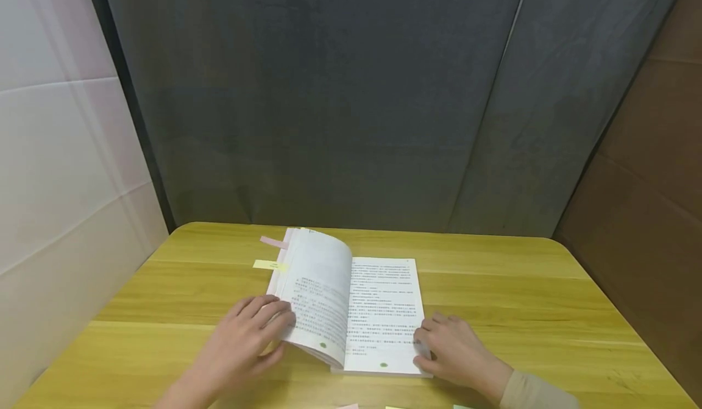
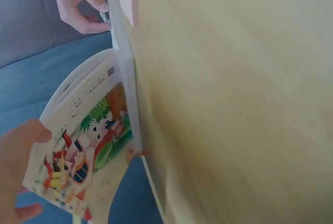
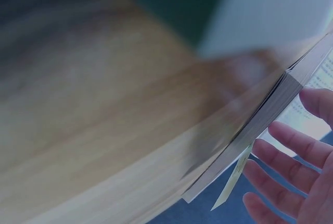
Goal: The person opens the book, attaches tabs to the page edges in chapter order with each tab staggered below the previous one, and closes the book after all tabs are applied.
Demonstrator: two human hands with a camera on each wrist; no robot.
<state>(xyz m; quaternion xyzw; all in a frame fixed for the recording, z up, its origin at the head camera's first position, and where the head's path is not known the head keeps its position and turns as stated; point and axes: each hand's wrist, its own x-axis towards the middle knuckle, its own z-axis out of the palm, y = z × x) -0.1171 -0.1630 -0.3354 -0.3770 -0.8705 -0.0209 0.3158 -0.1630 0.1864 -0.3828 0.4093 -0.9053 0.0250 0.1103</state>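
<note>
An open book [image 1: 378,317] lies on the wooden table, its left part of pages raised and bowed. My left hand [image 1: 255,330] holds that raised part at its lower left corner; the illustrated cover [image 2: 88,156] shows from below in the left wrist view. Pink [image 1: 273,242] and yellow [image 1: 269,265] sticky tabs stick out from the left pages. At the lower right edge of the right page, my right hand [image 1: 455,348] rests with thumb and fingertips touching. Those spread fingers [image 3: 291,166] show along the page block [image 3: 260,114] in the right wrist view.
The wooden table [image 1: 521,299] has its near edge close to the book. Tips of pink [image 1: 348,406], yellow [image 1: 393,407] and green [image 1: 462,406] pieces show at the bottom of the head view. A dark partition [image 1: 329,104] stands behind, with a white panel [image 1: 60,122] at the left.
</note>
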